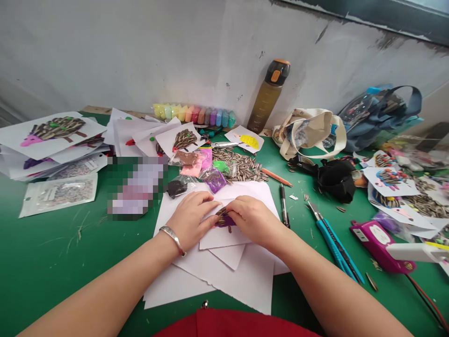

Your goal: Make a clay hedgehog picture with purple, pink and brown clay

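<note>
A small hedgehog picture (223, 218) of striped sunflower seeds on purple clay lies on a white sheet (217, 241) in front of me. My left hand (194, 217) rests on the paper at its left, fingers stretched out and the thumb at the picture's edge. From the right, my right hand (254, 220) reaches over the picture with its fingers bent and pressed together at the seeds; whatever is between the tips is hidden. Beyond the hands are a purple clay packet (214, 180), a black clay packet (176, 187) and a pile of sunflower seeds (245, 166).
Finished hedgehog cards (52, 133) are stacked at the left. A pen (283, 206), an orange pencil (277, 177) and a blue utility knife (335, 245) lie at the right, near a magenta glue gun-like device (382, 245). A bottle (268, 96) stands by the wall.
</note>
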Demonstrator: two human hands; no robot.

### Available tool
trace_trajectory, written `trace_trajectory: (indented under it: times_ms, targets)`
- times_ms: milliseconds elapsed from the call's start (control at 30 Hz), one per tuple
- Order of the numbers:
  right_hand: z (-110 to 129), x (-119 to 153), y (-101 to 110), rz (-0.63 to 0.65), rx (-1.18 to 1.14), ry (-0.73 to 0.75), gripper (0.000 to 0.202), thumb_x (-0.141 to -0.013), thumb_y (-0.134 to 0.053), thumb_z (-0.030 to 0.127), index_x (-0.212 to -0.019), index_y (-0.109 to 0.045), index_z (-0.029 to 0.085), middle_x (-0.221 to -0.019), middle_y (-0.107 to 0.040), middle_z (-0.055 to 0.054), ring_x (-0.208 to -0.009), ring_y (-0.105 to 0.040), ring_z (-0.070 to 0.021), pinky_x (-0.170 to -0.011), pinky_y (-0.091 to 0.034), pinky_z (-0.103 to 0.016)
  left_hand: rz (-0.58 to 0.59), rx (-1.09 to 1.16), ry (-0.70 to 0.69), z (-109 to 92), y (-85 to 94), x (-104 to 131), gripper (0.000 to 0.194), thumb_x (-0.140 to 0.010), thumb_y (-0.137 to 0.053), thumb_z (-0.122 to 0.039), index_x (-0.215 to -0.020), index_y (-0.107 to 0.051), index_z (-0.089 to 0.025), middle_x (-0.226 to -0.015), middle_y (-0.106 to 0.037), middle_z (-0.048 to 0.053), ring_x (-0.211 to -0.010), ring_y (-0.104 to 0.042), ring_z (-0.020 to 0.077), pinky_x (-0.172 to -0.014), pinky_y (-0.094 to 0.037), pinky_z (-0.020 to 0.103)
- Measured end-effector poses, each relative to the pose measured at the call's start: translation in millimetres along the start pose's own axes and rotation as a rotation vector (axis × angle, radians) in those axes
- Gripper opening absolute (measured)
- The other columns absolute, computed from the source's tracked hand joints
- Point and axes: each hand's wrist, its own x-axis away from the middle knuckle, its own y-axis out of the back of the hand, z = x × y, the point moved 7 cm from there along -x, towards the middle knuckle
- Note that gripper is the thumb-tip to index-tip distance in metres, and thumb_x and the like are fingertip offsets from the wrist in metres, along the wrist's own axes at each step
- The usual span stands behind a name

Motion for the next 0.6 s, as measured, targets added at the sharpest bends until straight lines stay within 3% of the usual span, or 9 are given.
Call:
trace_trajectory:
  times_ms: [300,600]
  targets:
    - [2.8,0.7,-6.5,-0.004,0.076,0.067,0.018,-0.091,-0.049,0.008,-0.085,-0.065,0.014,-0.081,-0.062,-0.006,-0.079,-0.054,-0.0176,-0.071,-0.039,-0.027,0.006,-0.013,0.018,0.7,-1.2,-1.1,0.029,-0.090,-0.056,-0.031,-0.113,-0.067,-0.017,-0.111,-0.061,0.010,-0.104,-0.055,0.0265,-0.095,-0.044,0.044]
    - [1.3,-4.6,-2.9,0.020,-0.008,0.115,0.019,-0.091,-0.050,0.007,-0.087,-0.067,0.015,-0.082,-0.063,-0.006,-0.084,-0.054,-0.0182,-0.076,-0.042,-0.028,-0.009,-0.006,0.017,1.5,-1.4,-0.9,0.029,-0.090,-0.057,-0.032,-0.112,-0.068,-0.017,-0.111,-0.061,0.011,-0.105,-0.055,0.0268,-0.095,-0.044,0.045]
